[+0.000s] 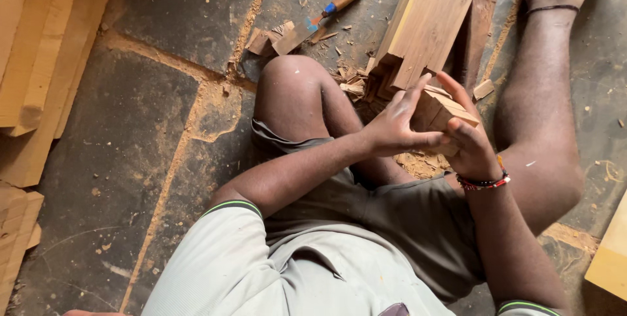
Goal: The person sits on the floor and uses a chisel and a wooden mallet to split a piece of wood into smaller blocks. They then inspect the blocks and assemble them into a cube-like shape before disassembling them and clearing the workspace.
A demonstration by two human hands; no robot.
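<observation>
Gripping a small wooden block (444,112) in both hands, left hand (395,126) and right hand (471,149), just below the upright plank (434,12); chisel (330,9) lies unused beyond it, shavings already cut.

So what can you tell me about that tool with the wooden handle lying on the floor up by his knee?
The chisel lies flat on the dark floor, set on a slant, beyond the person's bent knee. It has a rounded, light brown wooden handle, a blue collar where handle meets metal, and a flat grey blade pointing down-left. The blade tip rests among wood chips and sawdust. Nothing holds it: both hands are busy at a small wooden block, apart from it.
</observation>
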